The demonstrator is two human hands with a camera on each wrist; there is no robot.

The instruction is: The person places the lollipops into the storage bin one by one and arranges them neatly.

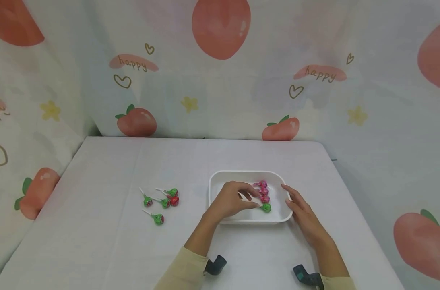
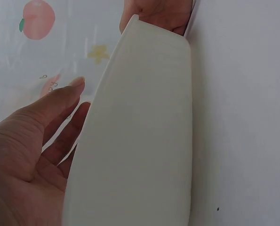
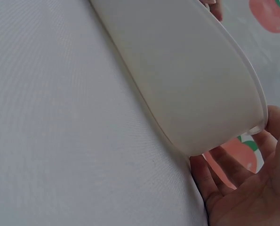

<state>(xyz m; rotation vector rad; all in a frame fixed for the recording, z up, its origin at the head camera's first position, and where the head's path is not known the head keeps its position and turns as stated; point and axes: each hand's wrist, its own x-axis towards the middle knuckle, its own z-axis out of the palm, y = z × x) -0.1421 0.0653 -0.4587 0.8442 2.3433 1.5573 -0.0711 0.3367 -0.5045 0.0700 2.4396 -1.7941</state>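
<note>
A white tray [image 1: 248, 220] stands on the table, with three pink lollipops [image 1: 265, 199] in a column and a green lollipop [image 1: 266, 208] below them. My left hand [image 1: 234, 199] reaches over the tray's near side, its thumb tip by the green lollipop's stick. A gap shows between thumb and fingers. In the left wrist view the tray's outer wall [image 2: 130, 132] hides the candy from that hand [image 2: 31, 150]. At the tray's right end, my right hand [image 1: 306, 217] holds the rim. The right wrist view has this hand's [image 3: 252, 183] thumb at the rim and fingers against the end wall.
Left of the tray lie several green lollipops [image 1: 158, 219] and a red lollipop [image 1: 174, 201] on the white-covered table [image 1: 107, 241]. A patterned cloth [image 1: 220, 88] hangs behind the table. Dark devices [image 1: 216, 266] sit at both wrists.
</note>
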